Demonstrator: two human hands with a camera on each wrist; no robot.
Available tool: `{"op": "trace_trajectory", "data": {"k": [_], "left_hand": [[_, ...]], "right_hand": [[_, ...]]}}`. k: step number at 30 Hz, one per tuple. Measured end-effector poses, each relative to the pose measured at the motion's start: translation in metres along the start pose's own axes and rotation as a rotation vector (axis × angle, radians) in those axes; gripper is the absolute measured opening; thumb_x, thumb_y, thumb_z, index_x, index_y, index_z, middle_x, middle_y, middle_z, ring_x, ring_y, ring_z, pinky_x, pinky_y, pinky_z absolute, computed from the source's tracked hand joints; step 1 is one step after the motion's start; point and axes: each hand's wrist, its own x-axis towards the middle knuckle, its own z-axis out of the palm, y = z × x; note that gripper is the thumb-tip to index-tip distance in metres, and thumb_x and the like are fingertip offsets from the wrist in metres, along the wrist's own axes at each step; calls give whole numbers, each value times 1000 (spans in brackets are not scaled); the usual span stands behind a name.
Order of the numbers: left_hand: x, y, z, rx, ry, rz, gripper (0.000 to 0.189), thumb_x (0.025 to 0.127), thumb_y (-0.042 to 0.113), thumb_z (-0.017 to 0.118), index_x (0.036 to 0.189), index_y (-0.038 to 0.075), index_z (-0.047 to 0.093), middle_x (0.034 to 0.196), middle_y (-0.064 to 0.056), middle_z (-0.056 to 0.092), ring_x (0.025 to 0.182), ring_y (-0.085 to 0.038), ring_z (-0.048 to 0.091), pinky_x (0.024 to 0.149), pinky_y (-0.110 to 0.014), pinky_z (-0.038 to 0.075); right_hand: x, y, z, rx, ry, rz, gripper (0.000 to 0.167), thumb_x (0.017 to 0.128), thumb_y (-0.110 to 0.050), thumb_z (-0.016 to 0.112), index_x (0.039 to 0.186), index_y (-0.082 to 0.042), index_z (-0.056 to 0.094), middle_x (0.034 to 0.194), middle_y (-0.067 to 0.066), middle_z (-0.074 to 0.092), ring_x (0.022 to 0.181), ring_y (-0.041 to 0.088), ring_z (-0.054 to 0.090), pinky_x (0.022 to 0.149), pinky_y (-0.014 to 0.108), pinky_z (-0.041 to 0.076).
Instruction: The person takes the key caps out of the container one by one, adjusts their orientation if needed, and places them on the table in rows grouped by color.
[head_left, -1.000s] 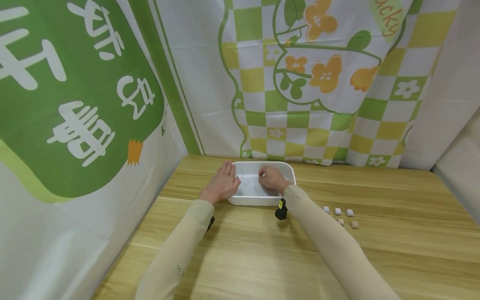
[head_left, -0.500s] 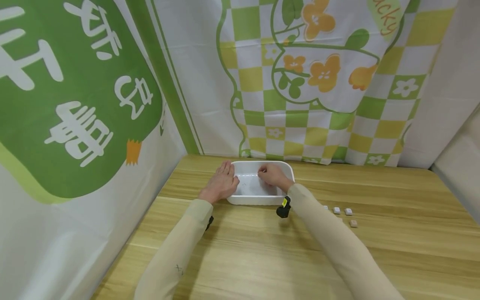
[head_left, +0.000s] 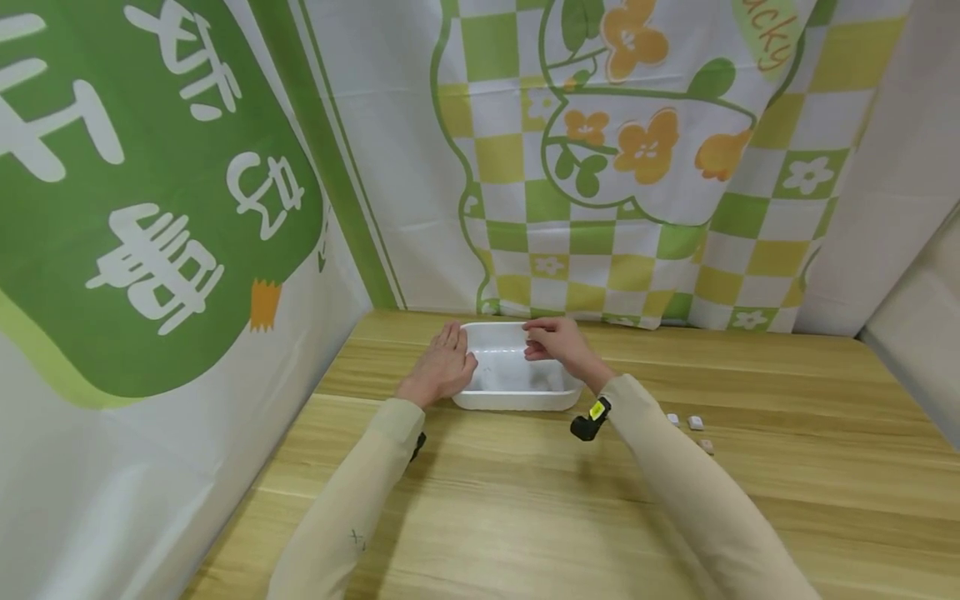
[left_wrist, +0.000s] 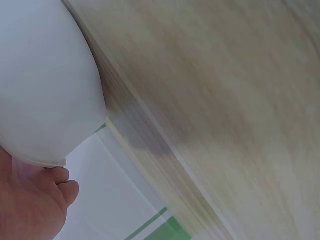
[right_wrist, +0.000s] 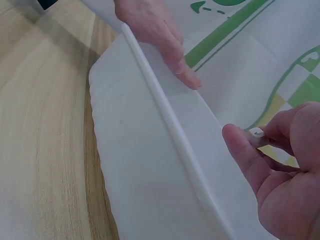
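A white plastic tub (head_left: 517, 401) stands at the back of the wooden table. My left hand (head_left: 441, 364) rests on its left rim, fingers straight; the right wrist view also shows this left hand (right_wrist: 152, 35) lying over the rim. Above the tub's right part, my right hand (head_left: 562, 346) pinches a small pale keycap (right_wrist: 257, 134) between thumb and fingers; a dark mark shows on the keycap's top. Several more keycaps (head_left: 696, 422) lie on the table to the right, partly hidden by the right sleeve. The left wrist view shows mostly the tub's outer wall (left_wrist: 45, 85).
The wooden table (head_left: 480, 508) reaches left, right and toward me. Behind it hangs a checked, flowered cloth (head_left: 585, 275), close to the tub. A green and white cloth (head_left: 150, 333) covers the left side. Faint small marks show on the tub's floor.
My right hand has risen from inside the tub and shifted slightly right, up to the back rim's height. The left hand stays in place. The right sleeve now covers more of the keycaps.
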Motion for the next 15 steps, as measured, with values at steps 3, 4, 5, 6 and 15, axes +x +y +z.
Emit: {"op": "trace_trajectory", "data": {"k": [3,4,5,6,15], "left_hand": [[0,-1,1,3,4,1,68,101,36,11,153,-8,14,163,-25,5,153,-36,3,127,-44,8],[0,-1,1,6,6,3,68,101,36,12,153,-8,15,163,-25,5,153,-36,4,127,-44,9],[0,-1,1,10,7,5,68,101,36,12,153,-8,15,163,-25,5,153,-37,4,127,-45,9],[0,-1,1,9,8,7,68,101,35,12,153,-9,15,163,-25,6,153,-37,5,127,-45,9],[-1,-1,-1,2,-3,5,68,101,35,12,154,-8,12,163,-25,3,153,-37,3,127,-44,8]], "right_hand": [[-7,-2,-6,13,6,3,35,96,-4,54,129,9,58,85,7,67,67,9,69,69,25,62],[-10,-3,-9,6,2,5,36,96,-3,55,130,8,57,90,9,66,68,10,70,71,26,62],[-13,-3,-11,-10,-5,3,37,96,-3,56,131,8,57,93,13,66,69,10,70,73,28,62],[-15,-4,-13,-25,-10,3,37,95,-3,57,131,7,57,97,16,64,71,11,70,76,30,62],[-41,-10,-29,-209,-81,-115,35,96,-8,60,127,8,57,89,16,67,76,25,71,82,56,58]]}}
